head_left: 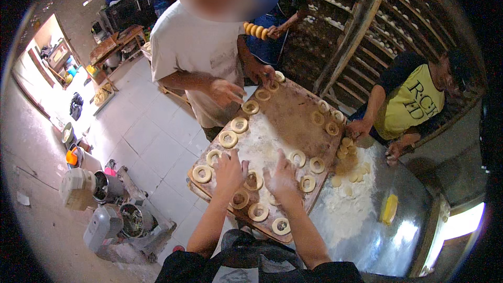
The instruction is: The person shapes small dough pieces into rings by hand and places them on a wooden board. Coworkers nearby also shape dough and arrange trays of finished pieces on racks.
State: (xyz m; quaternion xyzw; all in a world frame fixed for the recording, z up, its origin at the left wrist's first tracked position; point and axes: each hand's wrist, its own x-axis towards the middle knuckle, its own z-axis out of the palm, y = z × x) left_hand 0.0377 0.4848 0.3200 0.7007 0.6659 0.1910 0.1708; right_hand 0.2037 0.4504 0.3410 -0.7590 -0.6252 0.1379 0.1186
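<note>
Near dough ring [258, 219]: on floured board [304, 120], below both hands. Left hand [230, 172]: fingers extended; middle ring [260, 182] just beside, contact uncertain. Right hand [282, 177]: fingers parted, between rings. Far ring [250, 112]: board's left edge.

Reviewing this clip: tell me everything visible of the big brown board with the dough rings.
The board is broad, flat and roughly rectangular, brown and wooden-looking, with a pale, flour-like dusting over part of its surface. It lies flat in front of the person, its right side beside the floured metal table. Dough rings rest on it, many near its edges. The left hand and right hand are over its near half; whether they touch it is unclear.
</note>
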